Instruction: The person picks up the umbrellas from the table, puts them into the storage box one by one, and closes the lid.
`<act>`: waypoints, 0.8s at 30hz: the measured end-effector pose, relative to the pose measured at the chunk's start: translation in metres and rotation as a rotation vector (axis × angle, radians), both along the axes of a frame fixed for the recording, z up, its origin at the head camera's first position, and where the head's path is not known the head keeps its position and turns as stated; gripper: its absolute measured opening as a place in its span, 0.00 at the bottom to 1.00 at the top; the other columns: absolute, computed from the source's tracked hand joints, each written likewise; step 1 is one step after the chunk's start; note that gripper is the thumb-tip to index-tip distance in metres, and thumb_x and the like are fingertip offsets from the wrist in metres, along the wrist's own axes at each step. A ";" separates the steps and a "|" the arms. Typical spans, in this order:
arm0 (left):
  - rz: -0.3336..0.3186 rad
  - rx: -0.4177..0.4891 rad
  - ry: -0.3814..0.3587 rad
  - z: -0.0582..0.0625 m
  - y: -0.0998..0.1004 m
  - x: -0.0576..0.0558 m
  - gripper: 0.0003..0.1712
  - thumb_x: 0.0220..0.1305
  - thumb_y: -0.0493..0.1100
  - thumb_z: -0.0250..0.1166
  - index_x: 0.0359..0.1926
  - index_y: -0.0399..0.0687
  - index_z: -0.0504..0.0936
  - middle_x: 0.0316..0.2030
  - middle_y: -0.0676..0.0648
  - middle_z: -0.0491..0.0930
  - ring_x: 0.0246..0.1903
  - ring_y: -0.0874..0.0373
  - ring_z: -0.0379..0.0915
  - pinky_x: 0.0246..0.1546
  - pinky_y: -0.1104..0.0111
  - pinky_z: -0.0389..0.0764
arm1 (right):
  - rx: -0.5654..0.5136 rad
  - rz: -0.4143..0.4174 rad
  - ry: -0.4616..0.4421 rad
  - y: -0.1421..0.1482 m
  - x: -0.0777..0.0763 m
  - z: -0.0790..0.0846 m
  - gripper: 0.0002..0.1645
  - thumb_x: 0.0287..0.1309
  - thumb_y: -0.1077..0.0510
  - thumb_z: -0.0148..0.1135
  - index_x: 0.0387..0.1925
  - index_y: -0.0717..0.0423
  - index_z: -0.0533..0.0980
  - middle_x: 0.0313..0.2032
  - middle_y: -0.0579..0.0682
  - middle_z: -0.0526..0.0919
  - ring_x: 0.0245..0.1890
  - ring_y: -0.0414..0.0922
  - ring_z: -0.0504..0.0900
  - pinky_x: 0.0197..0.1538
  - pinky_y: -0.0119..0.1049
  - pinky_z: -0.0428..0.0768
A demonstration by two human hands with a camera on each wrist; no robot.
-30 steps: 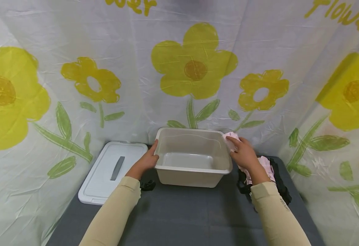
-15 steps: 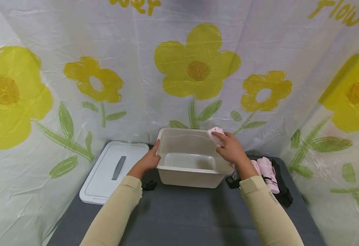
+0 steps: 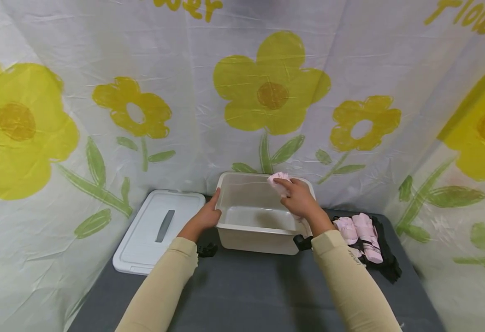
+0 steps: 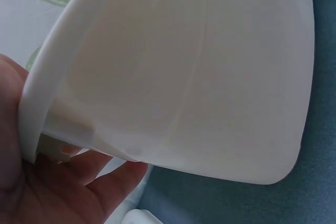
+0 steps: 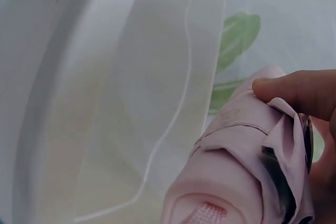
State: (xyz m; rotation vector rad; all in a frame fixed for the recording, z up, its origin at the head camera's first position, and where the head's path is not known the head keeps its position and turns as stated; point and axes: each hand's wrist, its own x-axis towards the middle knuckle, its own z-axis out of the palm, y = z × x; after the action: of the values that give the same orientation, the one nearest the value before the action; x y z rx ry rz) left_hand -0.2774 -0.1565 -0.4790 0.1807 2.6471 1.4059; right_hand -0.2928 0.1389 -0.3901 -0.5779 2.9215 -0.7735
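My left hand (image 3: 204, 215) holds the left end of a beige plastic storage bin (image 3: 255, 240). In the left wrist view, its fingers (image 4: 118, 182) lie under the outside of the bin's rim (image 4: 52, 61). Over the right part of the bin, my right hand (image 3: 302, 199) grips a rolled pink fabric bundle (image 3: 279, 180). The right wrist view shows this pink bundle (image 5: 226, 150) with a thin line around it and black showing in its loose folds. The thumb presses on its upper side; the other fingers are mostly hidden.
A white lid (image 3: 155, 235) with a grey handle lies left of the bin. On the right of the dark grey table (image 3: 246, 290) lie more pink rolls (image 3: 367, 235) beside and on black fabric (image 3: 387, 258). A flower-print curtain (image 3: 192, 129) hangs close behind the bin.
My right hand has carried the pink bundle leftward from the bin's right rim to over its opening, uncovering the pink rolls on the table. The left hand has stayed at the rim.
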 end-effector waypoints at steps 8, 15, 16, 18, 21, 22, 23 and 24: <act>0.012 0.006 0.014 0.000 0.002 0.001 0.46 0.59 0.28 0.44 0.77 0.44 0.38 0.72 0.29 0.49 0.71 0.36 0.51 0.68 0.47 0.59 | 0.015 0.021 -0.048 -0.013 -0.007 -0.008 0.37 0.58 0.60 0.53 0.71 0.45 0.63 0.71 0.68 0.57 0.66 0.65 0.65 0.60 0.60 0.69; 0.010 0.000 0.010 -0.002 0.001 -0.001 0.45 0.61 0.29 0.44 0.77 0.46 0.39 0.74 0.32 0.47 0.72 0.39 0.48 0.69 0.48 0.58 | 0.025 0.032 -0.091 -0.021 -0.014 -0.013 0.38 0.56 0.61 0.55 0.70 0.43 0.65 0.69 0.65 0.62 0.64 0.61 0.67 0.57 0.56 0.71; 0.010 -0.002 0.009 -0.002 0.001 -0.001 0.45 0.61 0.29 0.45 0.77 0.46 0.39 0.74 0.32 0.47 0.72 0.39 0.48 0.69 0.49 0.57 | 0.020 0.034 -0.100 -0.022 -0.016 -0.014 0.38 0.55 0.62 0.56 0.70 0.43 0.65 0.69 0.64 0.63 0.63 0.60 0.68 0.56 0.55 0.71; 0.010 -0.009 0.017 -0.002 0.002 0.000 0.45 0.61 0.29 0.45 0.77 0.46 0.39 0.74 0.32 0.47 0.72 0.40 0.48 0.70 0.50 0.57 | 0.009 0.041 -0.117 -0.024 -0.019 -0.017 0.39 0.54 0.62 0.56 0.70 0.42 0.65 0.69 0.63 0.63 0.60 0.58 0.69 0.53 0.53 0.72; 0.011 -0.025 0.030 -0.001 0.002 0.001 0.45 0.60 0.29 0.45 0.77 0.44 0.40 0.73 0.31 0.49 0.72 0.39 0.49 0.70 0.50 0.57 | 0.002 0.059 -0.129 -0.027 -0.023 -0.022 0.40 0.52 0.63 0.57 0.70 0.43 0.65 0.68 0.62 0.66 0.55 0.56 0.71 0.49 0.49 0.73; 0.011 -0.033 0.037 -0.001 0.002 0.001 0.45 0.60 0.29 0.45 0.77 0.43 0.40 0.73 0.31 0.49 0.72 0.39 0.50 0.69 0.50 0.58 | -0.001 0.066 -0.132 -0.028 -0.024 -0.024 0.41 0.52 0.64 0.57 0.69 0.43 0.66 0.67 0.62 0.66 0.53 0.56 0.72 0.48 0.47 0.73; 0.015 -0.036 0.035 -0.001 0.002 0.001 0.45 0.60 0.29 0.45 0.77 0.44 0.40 0.73 0.31 0.50 0.71 0.39 0.50 0.69 0.50 0.58 | -0.003 0.072 -0.135 -0.029 -0.025 -0.025 0.41 0.51 0.64 0.58 0.69 0.43 0.66 0.67 0.62 0.67 0.52 0.56 0.72 0.46 0.46 0.73; 0.018 -0.041 0.032 -0.001 0.002 0.002 0.45 0.60 0.29 0.45 0.77 0.44 0.40 0.73 0.31 0.50 0.71 0.39 0.50 0.69 0.50 0.58 | -0.010 0.075 -0.142 -0.030 -0.026 -0.026 0.41 0.51 0.64 0.58 0.69 0.43 0.66 0.66 0.62 0.68 0.50 0.55 0.73 0.44 0.44 0.73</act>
State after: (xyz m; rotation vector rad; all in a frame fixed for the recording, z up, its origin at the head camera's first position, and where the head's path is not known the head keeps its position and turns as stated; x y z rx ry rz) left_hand -0.2756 -0.1549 -0.4795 0.1772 2.7077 1.3647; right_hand -0.3187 0.1088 -0.4162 -0.6033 2.7517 -0.7860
